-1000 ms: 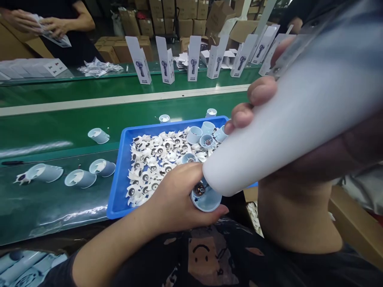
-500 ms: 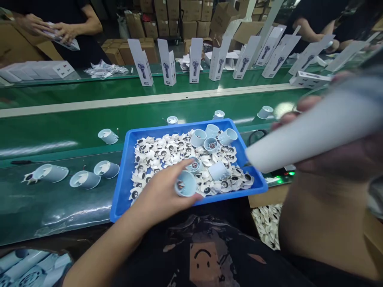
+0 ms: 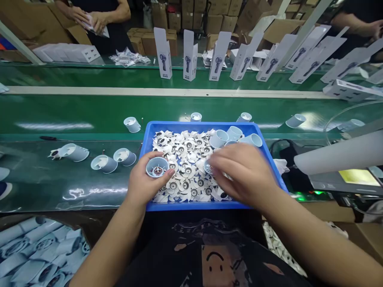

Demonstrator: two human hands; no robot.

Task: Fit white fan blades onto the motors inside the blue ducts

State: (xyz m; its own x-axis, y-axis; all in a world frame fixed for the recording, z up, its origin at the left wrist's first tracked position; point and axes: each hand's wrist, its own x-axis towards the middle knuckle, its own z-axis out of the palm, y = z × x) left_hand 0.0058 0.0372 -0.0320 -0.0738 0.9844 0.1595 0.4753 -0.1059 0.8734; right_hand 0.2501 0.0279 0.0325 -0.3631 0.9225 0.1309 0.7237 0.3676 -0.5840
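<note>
My left hand [image 3: 148, 179] is closed around a light blue cup-shaped housing [image 3: 156, 159], whose open end faces me and shows a small motor with copper-coloured windings. Both are over the left side of a blue tray [image 3: 209, 205] filled with white fan blades [image 3: 188, 171]. Over the tray's right half, my right hand [image 3: 242, 171] is smeared by motion, its fingers curled downward. Beside its fingertips is another blue housing [image 3: 207, 166], partly hidden; whether they touch it, I cannot tell. More housings [image 3: 219, 138] lie at the tray's back right.
Several housings with blades [image 3: 104, 163] lie left of the tray, near a screwdriver [image 3: 49, 138]. A white tapered tube [image 3: 338, 153] stretches in from the right above a device with a yellow panel [image 3: 359, 177]. White boxes [image 3: 218, 56] stand behind; a co-worker's hands [image 3: 92, 20] hold a packet.
My right hand has let go of the white tapered tube and moved left over the tray. My left hand still holds a housing, now nearer the tray's left side. The view has shifted.
</note>
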